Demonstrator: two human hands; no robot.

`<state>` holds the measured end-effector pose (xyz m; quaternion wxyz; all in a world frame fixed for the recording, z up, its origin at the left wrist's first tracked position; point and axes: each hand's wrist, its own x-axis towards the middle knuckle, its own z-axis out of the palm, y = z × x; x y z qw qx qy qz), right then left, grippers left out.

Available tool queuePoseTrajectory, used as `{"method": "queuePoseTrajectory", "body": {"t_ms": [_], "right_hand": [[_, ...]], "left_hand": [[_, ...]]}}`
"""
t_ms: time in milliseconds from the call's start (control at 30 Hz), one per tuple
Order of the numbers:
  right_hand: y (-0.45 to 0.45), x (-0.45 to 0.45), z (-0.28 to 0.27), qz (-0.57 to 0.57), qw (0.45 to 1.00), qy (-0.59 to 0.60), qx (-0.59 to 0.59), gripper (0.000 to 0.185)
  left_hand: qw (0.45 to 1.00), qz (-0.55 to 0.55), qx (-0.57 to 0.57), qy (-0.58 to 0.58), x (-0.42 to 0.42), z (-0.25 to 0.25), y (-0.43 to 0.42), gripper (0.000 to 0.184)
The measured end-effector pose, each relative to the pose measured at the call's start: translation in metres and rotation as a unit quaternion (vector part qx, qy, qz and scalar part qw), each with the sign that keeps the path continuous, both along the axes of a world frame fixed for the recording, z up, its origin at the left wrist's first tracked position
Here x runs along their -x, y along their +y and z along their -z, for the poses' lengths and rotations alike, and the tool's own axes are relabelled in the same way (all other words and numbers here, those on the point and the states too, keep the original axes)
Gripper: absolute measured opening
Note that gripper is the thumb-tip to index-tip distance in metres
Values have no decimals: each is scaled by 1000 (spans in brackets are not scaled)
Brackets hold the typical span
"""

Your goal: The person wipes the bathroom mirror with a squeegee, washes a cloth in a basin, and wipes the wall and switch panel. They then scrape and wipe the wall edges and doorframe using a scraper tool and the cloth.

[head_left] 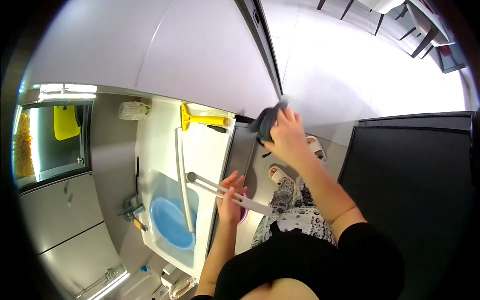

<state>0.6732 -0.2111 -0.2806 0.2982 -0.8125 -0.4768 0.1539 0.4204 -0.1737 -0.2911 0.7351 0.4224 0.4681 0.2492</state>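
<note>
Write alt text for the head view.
A person holds a long pale bar in the left grip and a dark cloth in the right grip, beside a white counter. A blue basin sits in the sink; a yellow tool lies on the counter.

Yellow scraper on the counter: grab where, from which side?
Probably the thick handle of the yellow scraper, coming from the counter's front edge: the handle's free end points that way, while the wide head sits farther in.
</note>
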Motion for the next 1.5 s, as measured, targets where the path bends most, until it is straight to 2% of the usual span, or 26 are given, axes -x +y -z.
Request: {"method": "queuePoseTrajectory", "body": {"t_ms": [67,133,167,200,233,300,333,367,433,500,533,633,667,833,900,1000,1033,1100,1133,1167,1267,1333,1400,1467,1500], "right_hand": [[10,-25,-19,5,999,-45,-11,33],[20,-47,-40,18,983,-117,-139,32],[30,-55,-45,16,983,-118,-137,32],[47,-60,-50,46,973,22,-225,38],[63,-63,-53,73,935,162,-306,45],[95,-64,-58,74,903,146,-398,56],[112,-60,-50,45,870,195,-451,63],[132,-50,-41,35,822,216,-525,57],[156,-36,-44,88,695,324,-635,51],[165,-39,-34,178,810,170,-533,51],[170,-36,-28,187,837,146,-492,56],[173,-36,3,191,844,151,-477,62],[172,-37,22,181,847,196,-459,66],[157,-4,179,259,821,379,-339,59],[145,19,220,291,803,457,-248,60],[143,27,197,279,810,404,-320,59],[141,25,162,253,838,342,-341,61],[141,21,117,193,852,297,-385,68],[138,19,94,154,869,262,-390,70],[136,20,83,127,878,225,-402,72],[137,22,106,90,871,192,-444,73],[137,23,137,59,875,116,-466,73],[134,27,173,60,873,135,-466,74],[133,26,209,78,869,161,-462,75],[133,26,226,84,873,171,-448,76]], "left_hand": [[1000,-11,-17,21,21,13,9,33],[998,-25,-35,46,32,17,17,31],[997,-45,-36,60,34,17,19,29],[994,-67,-37,73,35,18,20,28],[994,-72,-36,72,34,20,19,28],[989,-102,-27,100,27,24,18,26],[989,-104,-34,104,23,27,18,26],[988,-104,-33,107,21,29,16,26],[987,-123,-42,90,11,33,14,25],[988,-124,-42,85,2,34,10,25],[988,-125,-44,82,-1,34,9,26],[984,-137,-64,95,-13,40,1,26],[983,-146,-56,92,-15,44,1,28],[981,-157,-83,84,-29,56,-5,33],[981,-154,-89,77,-38,54,6,36],[971,-165,-138,103,-28,65,9,41],[971,-164,-139,103,-24,67,11,41],[950,-180,-230,112,-27,66,11,51],[951,-167,-236,112,-23,69,14,59],[951,-169,-237,107,-26,73,14,59],[933,-154,-312,84,-32,94,20,63],[927,-179,-322,69,-42,110,23,66],[920,-201,-333,52,-54,116,22,69],[893,-273,-356,23,-67,120,22,61],[910,-229,-345,30,-57,120,24,59]]}}
